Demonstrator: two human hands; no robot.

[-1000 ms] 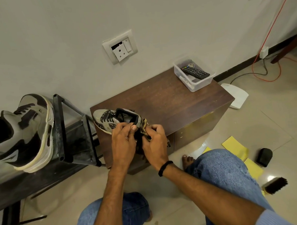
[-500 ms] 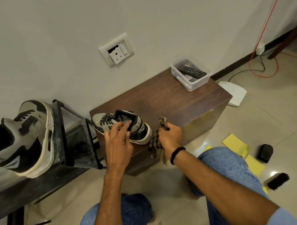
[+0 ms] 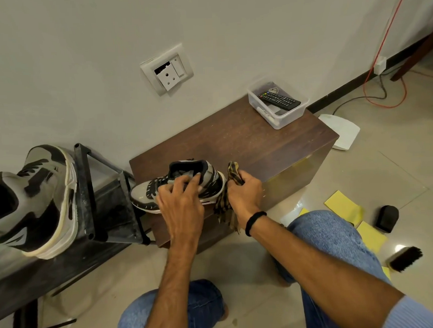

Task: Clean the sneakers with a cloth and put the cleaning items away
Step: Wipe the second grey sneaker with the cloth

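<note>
Sneaker (image 3: pixel 141 198), grey with black markings, sits at the near left corner of the wooden cabinet (image 3: pixel 246 142), toe pointing at the left edge and heel toward the middle of the front edge. Left hand (image 3: pixel 181 202) lies over it from above, fingers bent across the laces and tongue with the tips hooked at the collar, gripping the shoe. Right hand (image 3: pixel 245 191), black band (image 3: pixel 254 221) on the wrist, is just beside the heel with its fingers closed round a brown patterned cloth (image 3: pixel 233 171). One end of the cloth sticks up above the fist, the other hangs below the cabinet's front edge, and the cloth touches the heel or very nearly, hard to say which. Second sneaker (image 3: pixel 40 196), larger in view, stands tilted on a black rack (image 3: pixel 85 189) left of the cabinet. Clear plastic box (image 3: pixel 291 117) sits at the far right corner of the cabinet top, against the wall, with a black remote (image 3: pixel 279 100) lying across it. Wall socket (image 3: pixel 168 70) above the cabinet. On the floor to the right are yellow sheets (image 3: pixel 341 203), a small black object (image 3: pixel 386 218) beside them, and a black brush (image 3: pixel 404 258) nearer the person's knee. White flat item (image 3: pixel 343 131) lies on the floor by the cabinet's right side, and an orange cable (image 3: pixel 383 40) runs down the wall beyond it. Person is seated low, both knees in blue jeans.
</note>
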